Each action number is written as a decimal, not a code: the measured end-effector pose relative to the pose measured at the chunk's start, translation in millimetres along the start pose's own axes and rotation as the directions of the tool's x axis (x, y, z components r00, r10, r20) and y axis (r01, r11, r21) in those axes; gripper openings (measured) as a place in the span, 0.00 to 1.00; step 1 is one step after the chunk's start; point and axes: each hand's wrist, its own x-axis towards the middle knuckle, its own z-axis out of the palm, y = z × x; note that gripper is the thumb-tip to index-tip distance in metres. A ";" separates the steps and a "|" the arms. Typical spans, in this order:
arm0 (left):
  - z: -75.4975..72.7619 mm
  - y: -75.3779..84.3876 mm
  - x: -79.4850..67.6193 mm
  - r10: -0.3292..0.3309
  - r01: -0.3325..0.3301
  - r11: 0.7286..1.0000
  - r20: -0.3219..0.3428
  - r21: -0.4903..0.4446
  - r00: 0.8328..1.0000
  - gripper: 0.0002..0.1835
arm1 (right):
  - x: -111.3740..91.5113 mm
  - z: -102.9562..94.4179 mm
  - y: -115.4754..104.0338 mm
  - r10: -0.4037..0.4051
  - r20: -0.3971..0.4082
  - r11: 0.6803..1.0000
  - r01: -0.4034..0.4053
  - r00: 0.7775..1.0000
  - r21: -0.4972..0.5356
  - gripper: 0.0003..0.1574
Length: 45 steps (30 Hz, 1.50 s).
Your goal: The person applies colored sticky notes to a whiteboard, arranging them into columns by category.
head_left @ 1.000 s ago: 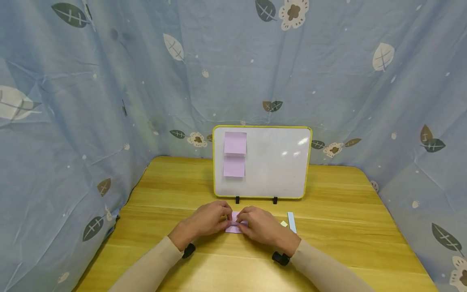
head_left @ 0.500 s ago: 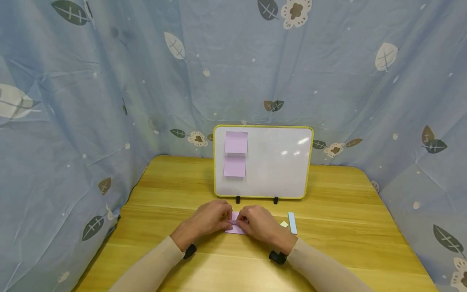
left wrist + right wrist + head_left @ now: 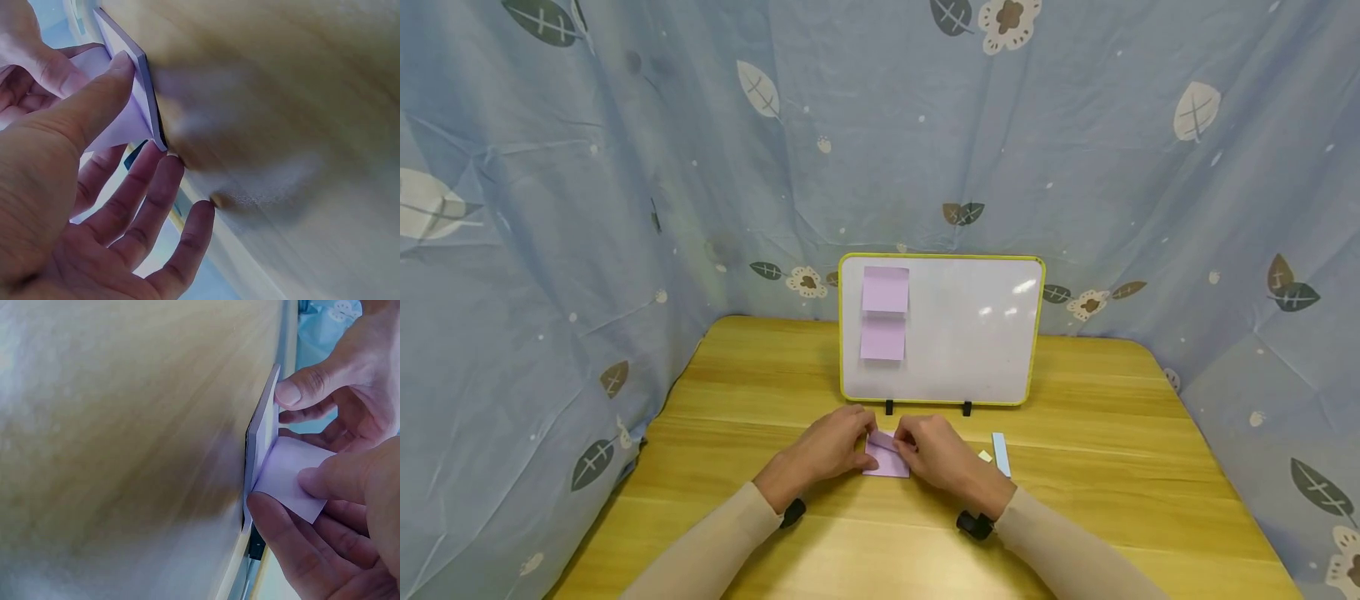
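A pad of purple sticky notes (image 3: 889, 467) lies on the table in front of the whiteboard. My left hand (image 3: 823, 443) holds the pad at its left side, its thumb on the top face and fingertips at the edge. My right hand (image 3: 945, 454) pinches the top sticky note (image 3: 287, 472) between thumb and fingers. That sheet is bent up from the pad, still joined along one edge, as the right wrist view shows. In the left wrist view the thick pad edge (image 3: 152, 100) stands beside my left thumb.
A yellow-framed whiteboard (image 3: 966, 333) on black feet stands behind the hands, with two purple sticky notes (image 3: 885, 290) one above the other at its left. Right of the hands lie a light-blue strip (image 3: 1001, 454) and a small pale-yellow piece (image 3: 985, 456). Patterned curtains surround the wooden table (image 3: 1112, 500).
The top sticky note has been peeled back further, toward the far side, showing more of the pad beneath. Both hands stay near the pad with only slight shifts.
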 end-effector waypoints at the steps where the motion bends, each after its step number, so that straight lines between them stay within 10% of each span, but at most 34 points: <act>1: 0.3 0.0 0.2 0.000 0.000 1.000 -0.003 -0.005 1.000 0.21 | -0.1 0.1 0.4 0.003 -0.001 1.000 -0.003 1.000 0.002 0.05; 16: 2.7 2.0 2.1 -0.057 0.055 0.995 -0.017 -0.086 0.998 0.31 | -0.1 -1.2 4.5 0.051 -0.018 0.998 -0.051 0.999 0.020 0.06; 26: 4.1 -0.6 1.4 0.039 -0.041 0.999 -0.045 -0.035 0.998 0.19 | 1.2 -3.2 4.6 0.093 -0.018 0.995 -0.092 0.996 0.030 0.07; 45: -2.0 14.3 0.8 -0.093 0.093 0.996 0.001 0.003 0.996 0.07 | 2.3 -4.5 7.3 0.138 -0.024 0.988 -0.136 0.990 0.073 0.08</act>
